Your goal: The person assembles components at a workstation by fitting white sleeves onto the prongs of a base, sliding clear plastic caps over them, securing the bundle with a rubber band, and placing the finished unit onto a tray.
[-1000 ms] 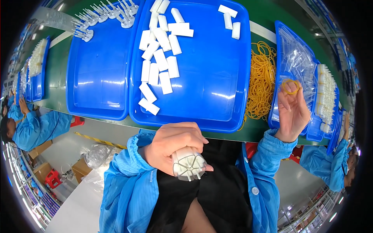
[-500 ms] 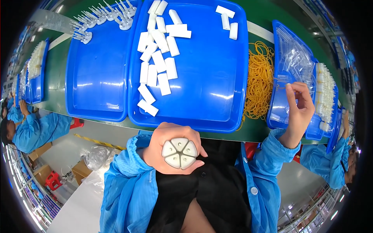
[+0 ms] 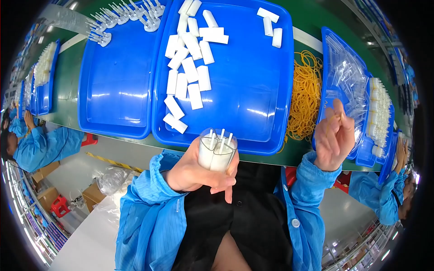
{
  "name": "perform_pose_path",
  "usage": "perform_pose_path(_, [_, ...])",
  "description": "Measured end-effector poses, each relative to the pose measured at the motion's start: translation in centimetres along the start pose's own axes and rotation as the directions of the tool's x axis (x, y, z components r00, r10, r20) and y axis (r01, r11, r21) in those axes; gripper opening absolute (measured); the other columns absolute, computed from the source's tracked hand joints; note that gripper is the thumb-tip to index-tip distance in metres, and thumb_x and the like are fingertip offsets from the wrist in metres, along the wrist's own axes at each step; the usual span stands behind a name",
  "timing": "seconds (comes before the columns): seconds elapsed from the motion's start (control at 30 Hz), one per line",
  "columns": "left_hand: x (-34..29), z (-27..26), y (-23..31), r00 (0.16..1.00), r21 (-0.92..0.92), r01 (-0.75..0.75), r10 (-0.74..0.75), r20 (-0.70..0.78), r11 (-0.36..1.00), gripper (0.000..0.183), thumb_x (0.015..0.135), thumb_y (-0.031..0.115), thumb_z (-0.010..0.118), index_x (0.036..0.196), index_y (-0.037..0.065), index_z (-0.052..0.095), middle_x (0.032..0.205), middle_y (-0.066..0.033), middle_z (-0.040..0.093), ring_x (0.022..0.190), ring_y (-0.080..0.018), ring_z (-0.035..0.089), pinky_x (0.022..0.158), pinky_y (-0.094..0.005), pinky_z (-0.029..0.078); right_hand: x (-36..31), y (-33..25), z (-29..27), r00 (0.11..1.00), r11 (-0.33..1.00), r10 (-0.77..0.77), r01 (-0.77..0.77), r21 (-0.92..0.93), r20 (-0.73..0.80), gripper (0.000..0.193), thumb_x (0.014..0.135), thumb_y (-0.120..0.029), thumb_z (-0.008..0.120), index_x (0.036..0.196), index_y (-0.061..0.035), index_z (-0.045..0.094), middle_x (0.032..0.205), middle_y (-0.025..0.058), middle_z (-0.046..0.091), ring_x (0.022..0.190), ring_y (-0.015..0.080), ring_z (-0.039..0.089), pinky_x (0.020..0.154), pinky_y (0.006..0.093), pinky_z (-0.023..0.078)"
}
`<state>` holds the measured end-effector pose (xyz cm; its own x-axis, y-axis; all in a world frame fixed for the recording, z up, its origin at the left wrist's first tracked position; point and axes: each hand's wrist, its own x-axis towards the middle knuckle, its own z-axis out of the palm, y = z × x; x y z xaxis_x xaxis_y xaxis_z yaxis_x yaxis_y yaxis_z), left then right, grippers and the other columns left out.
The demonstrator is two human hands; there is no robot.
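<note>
Bundle Position Relative to the Hands

Datum: 12 o'clock points to the top of the head view. The left hand (image 3: 199, 175) is clenched around the clear-walled white bundle (image 3: 214, 158), held before the near rim of the central blue tray (image 3: 244, 90). The bundle's long axis runs roughly 6 to 12 o'clock, tilted, with its white rods (image 3: 222, 139) projecting toward 12. The right hand (image 3: 333, 143) stands well apart, fingertips drawn together on what appears to be a yellow band (image 3: 337, 118); blur limits certainty. Governing relation: from the right hand, the bundle lies at 9 o'clock, slightly toward 8; the left hand is nearer, in direct contact. Loose yellow bands (image 3: 304, 99) lie on the green surface (image 3: 65, 99) at the right hand's 11 o'clock
</note>
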<state>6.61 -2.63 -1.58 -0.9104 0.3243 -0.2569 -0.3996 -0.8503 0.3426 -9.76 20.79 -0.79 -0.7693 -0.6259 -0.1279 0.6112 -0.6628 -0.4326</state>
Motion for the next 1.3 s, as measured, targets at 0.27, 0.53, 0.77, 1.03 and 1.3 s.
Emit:
perform_pose_path(0.27, [0.0, -0.7, -0.2, 1.000, 0.216, 0.017, -0.019, 0.006, 0.976, 0.022, 0.068, -0.006, 0.068, 0.083, -0.001, 0.054, 0.070, -0.0068, 0.057, 0.048, -0.0139, 0.056, 0.045, -0.0275, 0.049, -1.3, 4.2, 4.2, 0.994, 0.590, -0.062, 0.111, -0.799, 0.092, 0.026, 0.077, 0.006, 0.056, 0.102, 0.0067, 0.061, 0.098, 0.0266, 0.062, 0.038, 0.0095, 0.053, 0.038, 0.0154, 0.040])
perform_pose_path(0.53, [0.7, 0.2, -0.4, 0.975, 0.675, -0.159, 0.220, -0.005, 0.721, 0.024, 0.066, -0.002, 0.070, 0.088, 0.000, 0.059, 0.074, -0.0032, 0.060, 0.063, -0.0062, 0.054, 0.056, -0.0227, 0.046, 0.7, 5.1, 8.1, 0.930, 0.200, 0.160, 0.298, -0.934, 0.331, 0.066, 0.051, -0.006, 0.085, 0.111, 0.0013, 0.060, 0.111, 0.0179, 0.055, 0.057, 0.0075, 0.056, 0.047, 0.0181, 0.040])
perform_pose_path(0.77, [1.3, 0.8, -0.6, 0.946, 0.806, -0.285, 0.289, 0.148, 0.518, 0.033, 0.063, 0.005, 0.076, 0.092, 0.001, 0.060, 0.081, -0.0047, 0.061, 0.077, -0.0121, 0.060, 0.069, -0.0250, 0.048, 1.6, 6.1, 9.1, 0.791, -0.015, 0.479, 0.440, -0.898, 0.380, 0.037, 0.059, -0.011, 0.074, 0.094, -0.0083, 0.061, 0.097, 0.0086, 0.051, 0.058, 0.0224, 0.054, 0.052, 0.0282, 0.045])
perform_pose_path(1.03, [-0.7, 0.0, 2.0, 0.798, 0.389, -0.505, 0.589, -0.128, 0.770, 0.028, 0.063, -0.015, 0.056, 0.087, -0.003, 0.049, 0.074, -0.0123, 0.052, 0.060, -0.0195, 0.056, 0.047, -0.0365, 0.055, -1.3, 4.7, 8.3, 0.719, 0.116, 0.452, 0.539, -0.834, 0.528, 0.016, 0.068, -0.012, 0.071, 0.068, -0.0051, 0.057, 0.064, 0.0075, 0.053, 0.054, 0.0191, 0.054, 0.041, 0.0279, 0.037])
perform_pose_path(1.3, [0.2, 1.2, -0.7, 0.822, 0.296, -0.469, 0.534, -0.197, 0.832, 0.031, 0.062, -0.006, 0.061, 0.090, -0.003, 0.048, 0.068, -0.0120, 0.055, 0.055, -0.0187, 0.055, 0.049, -0.0346, 0.052, -1.1, 8.5, 8.0, 0.720, -0.063, 0.089, 0.693, -0.718, 0.688, 0.043, 0.076, 0.007, 0.057, 0.118, 0.0062, 0.051, 0.115, 0.0234, 0.057, 0.096, 0.0314, 0.062, 0.069, 0.0322, 0.051])
